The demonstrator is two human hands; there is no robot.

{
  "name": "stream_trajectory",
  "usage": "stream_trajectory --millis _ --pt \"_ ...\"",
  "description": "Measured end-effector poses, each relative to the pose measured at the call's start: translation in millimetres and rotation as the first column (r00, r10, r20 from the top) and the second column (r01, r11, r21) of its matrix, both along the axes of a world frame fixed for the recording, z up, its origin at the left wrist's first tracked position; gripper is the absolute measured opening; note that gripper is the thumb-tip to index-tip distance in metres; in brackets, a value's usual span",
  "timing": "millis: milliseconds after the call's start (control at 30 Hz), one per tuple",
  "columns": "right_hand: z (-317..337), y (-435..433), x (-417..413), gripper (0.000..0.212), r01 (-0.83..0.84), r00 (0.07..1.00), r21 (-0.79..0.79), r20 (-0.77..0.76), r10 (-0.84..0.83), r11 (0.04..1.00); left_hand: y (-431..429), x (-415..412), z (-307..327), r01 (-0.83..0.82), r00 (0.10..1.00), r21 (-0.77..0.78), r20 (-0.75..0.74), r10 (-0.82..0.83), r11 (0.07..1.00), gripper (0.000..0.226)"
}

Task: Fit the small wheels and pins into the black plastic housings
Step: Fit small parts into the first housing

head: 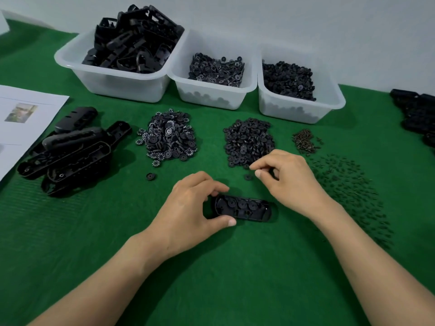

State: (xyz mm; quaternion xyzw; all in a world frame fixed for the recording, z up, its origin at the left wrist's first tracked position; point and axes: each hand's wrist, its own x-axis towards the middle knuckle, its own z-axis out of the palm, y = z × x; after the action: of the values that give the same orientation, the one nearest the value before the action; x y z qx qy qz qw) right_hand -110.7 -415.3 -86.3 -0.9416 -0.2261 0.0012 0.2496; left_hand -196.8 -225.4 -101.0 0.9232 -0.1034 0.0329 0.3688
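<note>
The left hand [195, 208] pinches the long black plastic housing [244, 215] on the green mat [211, 267], with three small wheels [242, 204] inside; the right hand [287, 177] curls its fingertips [258, 174] by the heap of small black wheels [249, 142], maybe picking one, I cannot tell; next it must set one in gently.

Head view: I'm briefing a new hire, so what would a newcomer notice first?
The left hand grips a black housing holding three wheels, central on the green mat. Just beyond it, the right hand curls its fingers at the near edge of a wheel pile. Three white bins of black parts line the back.
</note>
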Motion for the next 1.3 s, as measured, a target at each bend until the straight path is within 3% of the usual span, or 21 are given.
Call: stream_trajectory --millis 300,500,700,967,1300 --pt "4 5 2 0.012 -0.11 0.993 -0.094 -0.044 0.106 0.989 0 0 -1 0.009 1.0 0.011 -0.01 -0.009 1.0 0.047" --pt "17 8 -21 0.009 -0.213 0.974 0.059 -0.072 0.217 0.975 1 0 -2 -0.003 1.0 0.013 -0.011 0.003 1.0 0.043" --pt "15 14 -34 0.011 -0.23 0.968 0.031 -0.094 0.232 0.973 0 0 0 -0.001 1.0 0.005 -0.012 0.001 1.0 0.042" --pt "16 21 -38 0.007 -0.279 0.956 -0.131 0.053 0.288 0.951 1 0 -1 -0.007 1.0 0.001 -0.014 0.007 1.0 0.042" --pt "22 24 -31 0.011 -0.295 0.955 -0.158 -0.071 0.287 0.942 1 -1 -1 -0.001 1.0 -0.009 -0.013 0.001 1.0 0.042"
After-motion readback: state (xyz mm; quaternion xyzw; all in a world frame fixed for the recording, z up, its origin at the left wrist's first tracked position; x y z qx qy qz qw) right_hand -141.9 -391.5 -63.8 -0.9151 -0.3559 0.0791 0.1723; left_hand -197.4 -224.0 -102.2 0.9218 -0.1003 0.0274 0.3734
